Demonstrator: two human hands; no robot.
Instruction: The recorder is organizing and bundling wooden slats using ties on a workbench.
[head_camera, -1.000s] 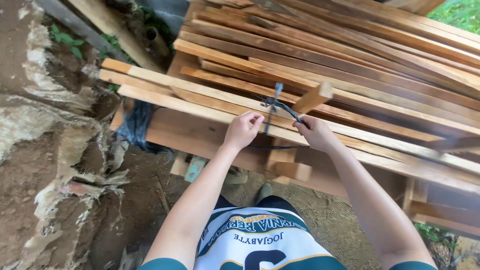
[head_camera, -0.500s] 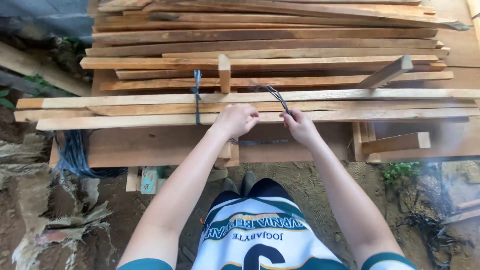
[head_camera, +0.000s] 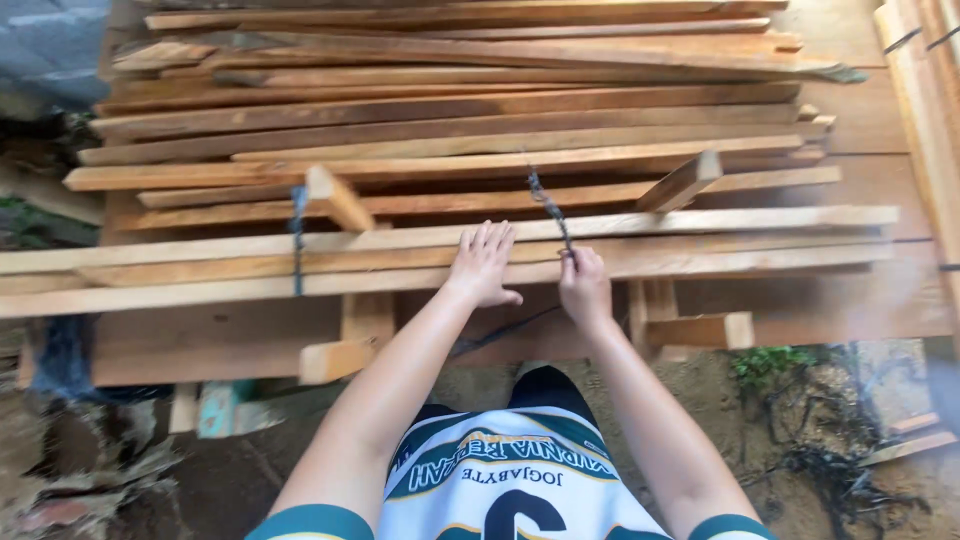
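A stack of long wooden planks (head_camera: 620, 226) lies across a low wooden frame in front of me. My left hand (head_camera: 482, 262) rests flat on the front planks, fingers spread. Just to its right, my right hand (head_camera: 584, 285) is closed around a dark twisted wire tie (head_camera: 548, 205) that rises over the plank edge. A second dark tie (head_camera: 297, 235) wraps the planks further left, beside a short upright wooden block (head_camera: 338, 198).
More planks are piled behind, up to the top of the view (head_camera: 470, 80). Another short block (head_camera: 682, 180) sticks up at the right. Bare dirt ground (head_camera: 830, 440) with roots and scraps lies below, and a blue-green object (head_camera: 215, 405) sits under the frame.
My left hand has opened and laid flat on the planks. My right hand has stayed on the wire tie. The view has swung and settled square to the stack.
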